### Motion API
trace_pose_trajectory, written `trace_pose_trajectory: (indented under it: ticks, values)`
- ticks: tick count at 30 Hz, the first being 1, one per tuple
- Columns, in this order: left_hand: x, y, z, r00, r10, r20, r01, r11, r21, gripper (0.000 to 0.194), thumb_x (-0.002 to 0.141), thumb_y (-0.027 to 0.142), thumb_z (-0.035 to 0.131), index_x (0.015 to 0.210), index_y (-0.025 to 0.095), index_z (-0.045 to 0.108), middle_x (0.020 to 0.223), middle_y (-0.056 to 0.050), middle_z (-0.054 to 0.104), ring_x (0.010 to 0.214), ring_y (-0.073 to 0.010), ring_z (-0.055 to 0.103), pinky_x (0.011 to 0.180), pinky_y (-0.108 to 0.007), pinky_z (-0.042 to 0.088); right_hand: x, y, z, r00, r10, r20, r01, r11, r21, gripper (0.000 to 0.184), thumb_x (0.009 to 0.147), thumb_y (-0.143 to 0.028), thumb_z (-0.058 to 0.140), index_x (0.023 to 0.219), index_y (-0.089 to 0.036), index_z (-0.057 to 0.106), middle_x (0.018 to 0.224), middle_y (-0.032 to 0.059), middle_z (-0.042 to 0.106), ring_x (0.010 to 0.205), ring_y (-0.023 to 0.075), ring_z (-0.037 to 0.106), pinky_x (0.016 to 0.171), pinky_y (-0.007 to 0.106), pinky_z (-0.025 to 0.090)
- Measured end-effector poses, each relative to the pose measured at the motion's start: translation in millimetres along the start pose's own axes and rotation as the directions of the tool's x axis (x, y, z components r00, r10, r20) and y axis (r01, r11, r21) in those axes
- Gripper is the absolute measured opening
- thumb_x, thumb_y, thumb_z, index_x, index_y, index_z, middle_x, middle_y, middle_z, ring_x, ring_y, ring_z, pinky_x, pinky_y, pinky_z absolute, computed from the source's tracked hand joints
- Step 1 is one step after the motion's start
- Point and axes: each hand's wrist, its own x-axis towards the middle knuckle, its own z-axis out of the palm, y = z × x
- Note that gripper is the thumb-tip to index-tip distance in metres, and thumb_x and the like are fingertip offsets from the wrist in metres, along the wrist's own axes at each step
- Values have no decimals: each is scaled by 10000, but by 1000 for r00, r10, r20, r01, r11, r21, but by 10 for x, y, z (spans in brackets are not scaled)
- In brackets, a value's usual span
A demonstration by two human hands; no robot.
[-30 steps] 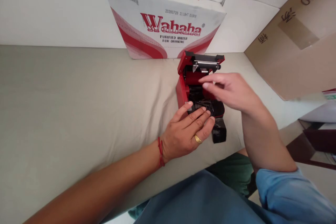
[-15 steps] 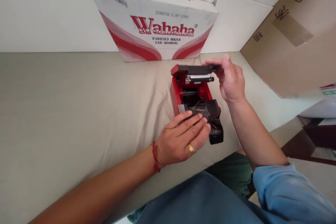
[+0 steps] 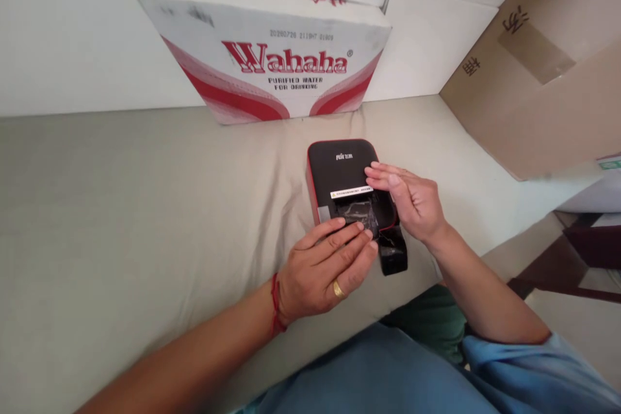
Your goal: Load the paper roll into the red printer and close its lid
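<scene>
A small black and red label printer lies on the pale cloth with its lid down. Glossy black film shows at its front opening, and a black strip hangs out at the front right corner. My left hand lies flat across the printer's front end, fingers stretched out over the film. On the right edge of the lid rest the straight fingers of my right hand. What lies beneath my left fingers is hidden.
Behind the printer stands a white and red water carton, with white boxes around it. A large brown cardboard box is at the right. Pale cloth covers the surface up to its front edge.
The printer's raised lid has come down shut, with my right hand moving down and toward me along with it. My left hand stays on the front end.
</scene>
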Motion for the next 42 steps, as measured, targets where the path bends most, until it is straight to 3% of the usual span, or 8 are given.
trace_pose_trajectory:
  ticks: [7,11,15,21,29,36,39,42]
  values:
    - [9,3,-15,995,-91,-41,82,979,-188,500,1004,93,643,1494,182,602,1248,-128,879,1227,-211,838,1104,-397,680,58,-116,-20,1000,-5,-5,4,996,-91,410,1190,-393,512,1118,-277,899,1247,49,897,1288,257,824,1260,545,553]
    - [23,11,-67,906,-394,-156,323,880,-347,650,986,129,708,1592,281,530,1417,-132,776,1335,-221,764,1121,-416,662,-101,-338,39,981,-192,17,192,973,-129,363,1173,-326,525,1144,-271,883,1240,53,898,1272,259,810,1273,554,521]
    - [-15,-229,-45,672,-740,-37,614,585,-530,684,1002,307,778,1630,363,515,1697,-86,550,1640,-305,493,1399,-578,383,-384,-435,98,942,-333,30,334,931,-150,331,1144,-302,563,1152,-221,884,1140,91,901,1163,266,781,1047,470,653]
    - [-170,-594,118,548,-751,369,597,42,-801,1037,865,385,878,1735,513,328,1917,53,255,1816,-293,154,1492,-542,173,-637,-339,134,950,-311,-9,305,936,-176,349,1122,-261,583,1361,-229,835,1290,86,884,1228,276,760,1071,495,651]
    - [-313,-608,196,531,-741,411,670,71,-739,1147,927,495,832,1790,536,78,1955,2,102,1821,-279,140,1434,-555,333,-588,-399,116,969,-246,16,245,955,-169,361,1091,-246,600,1343,-304,852,1243,59,897,1154,299,816,1006,537,689]
    - [-341,-656,207,524,-765,374,658,85,-748,1069,888,444,888,1755,452,263,1894,-100,317,1750,-293,372,1386,-543,425,-178,-501,-146,993,-67,96,78,991,-111,309,1136,-325,578,1245,-259,859,1223,75,897,912,223,853,860,405,688]
    - [-267,-630,98,418,-800,431,728,11,-685,997,883,454,907,1707,386,351,1857,-155,357,1708,-322,442,1330,-564,499,215,-480,-202,960,168,225,-125,973,-196,352,1140,-358,552,1311,-243,837,957,29,895,679,179,794,768,349,654]
    - [-143,-660,-166,205,-856,474,840,-94,-534,716,892,468,880,1508,266,576,1680,-204,568,1471,-344,679,1152,-560,629,621,-408,-114,884,258,390,-86,910,-406,332,1067,-228,582,1224,-262,873,946,19,891,819,225,830,851,366,632]
